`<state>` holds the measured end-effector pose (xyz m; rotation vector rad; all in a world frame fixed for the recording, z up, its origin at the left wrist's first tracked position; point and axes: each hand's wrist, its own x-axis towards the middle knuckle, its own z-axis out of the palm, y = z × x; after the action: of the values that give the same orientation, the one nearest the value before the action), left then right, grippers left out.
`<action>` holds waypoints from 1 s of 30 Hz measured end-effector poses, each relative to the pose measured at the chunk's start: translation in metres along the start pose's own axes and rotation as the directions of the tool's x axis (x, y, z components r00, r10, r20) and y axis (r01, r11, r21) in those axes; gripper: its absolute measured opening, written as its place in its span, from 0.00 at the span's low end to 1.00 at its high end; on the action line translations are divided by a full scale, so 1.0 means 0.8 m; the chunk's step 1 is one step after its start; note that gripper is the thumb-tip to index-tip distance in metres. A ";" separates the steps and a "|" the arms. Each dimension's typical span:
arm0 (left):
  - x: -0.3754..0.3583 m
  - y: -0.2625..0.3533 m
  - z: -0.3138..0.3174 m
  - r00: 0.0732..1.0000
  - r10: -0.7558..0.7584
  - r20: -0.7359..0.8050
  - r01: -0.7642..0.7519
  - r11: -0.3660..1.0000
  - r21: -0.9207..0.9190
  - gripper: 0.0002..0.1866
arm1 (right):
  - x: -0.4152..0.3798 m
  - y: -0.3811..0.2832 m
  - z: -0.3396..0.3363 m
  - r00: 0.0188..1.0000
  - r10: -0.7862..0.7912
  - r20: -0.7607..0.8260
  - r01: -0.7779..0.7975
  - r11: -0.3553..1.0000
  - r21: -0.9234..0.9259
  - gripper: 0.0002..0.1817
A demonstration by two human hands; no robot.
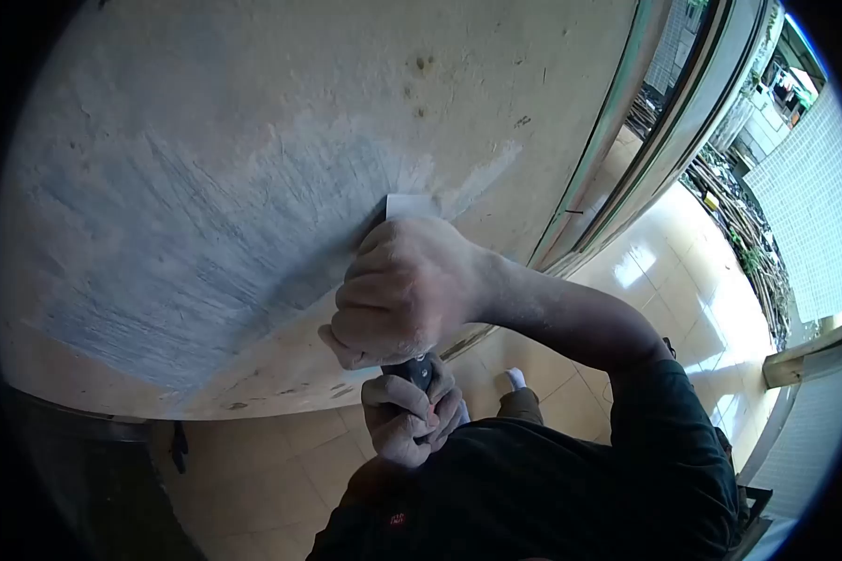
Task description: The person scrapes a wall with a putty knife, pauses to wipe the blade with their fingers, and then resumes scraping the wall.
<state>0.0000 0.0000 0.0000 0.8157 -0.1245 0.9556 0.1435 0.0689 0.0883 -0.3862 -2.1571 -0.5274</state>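
My right hand [402, 290] is closed in a fist against the wall, with a pale flat piece [410, 206] sticking out above it and touching the wall surface. Below the fist shows a dark handle [410, 372]; whether it joins the pale piece is hidden. The fingers of my left hand [410, 416] are wrapped round the lower end of this handle. Pale dust coats both hands. Beside the fist, a streaky grey-white patch [225, 252] spreads over the beige wall [477, 56].
A green-edged window frame [617, 93] runs along the wall's right side. Beneath lies a glossy tiled floor [669, 271], with a foot [516, 379] on it. Farther right are a heap of sticks [744, 224] and white mesh [805, 196]. A dark object [179, 449] lies at lower left.
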 end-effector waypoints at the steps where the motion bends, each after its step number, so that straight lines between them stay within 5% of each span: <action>1: -0.001 0.004 0.004 0.999 -0.022 -0.031 0.022 1.000 0.009 0.05 | 0.001 -0.004 0.001 0.998 0.019 -0.065 -0.018 1.000 0.017 0.20; 22: 0.023 -0.004 -0.009 0.998 -0.018 -0.067 0.021 0.999 0.043 0.05 | 0.001 0.012 -0.011 0.997 0.033 -0.065 -0.041 0.990 -0.132 0.18; 30: -0.004 -0.003 -0.007 0.997 0.035 -0.063 -0.024 0.987 0.159 0.04 | -0.007 0.000 0.007 0.993 0.001 -0.116 -0.002 1.000 -0.008 0.18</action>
<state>-0.0011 0.0011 -0.0069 0.9291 -0.0035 1.0284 0.1431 0.0709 0.0808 -0.3533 -2.0428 -0.5444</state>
